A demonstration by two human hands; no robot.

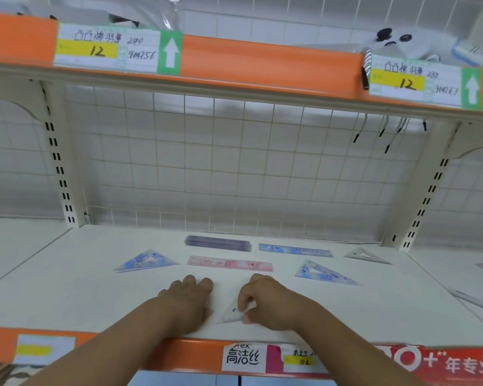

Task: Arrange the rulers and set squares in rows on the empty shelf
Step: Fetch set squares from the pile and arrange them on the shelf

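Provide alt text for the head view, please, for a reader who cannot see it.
A person's right hand pinches a clear set square at the front of a shelf, left hand resting beside it. Behind lie a pink ruler, a blue ruler and other set squares.

Person, upper limbs only. Left forearm (pixel 117 338) and right forearm (pixel 346 338): bare along the whole visible length, crossing the front of the white flat shelf with orange edge strip (pixel 179 355). Left grip (pixel 188 299), right grip (pixel 265 300): bare, over that shelf's front part.
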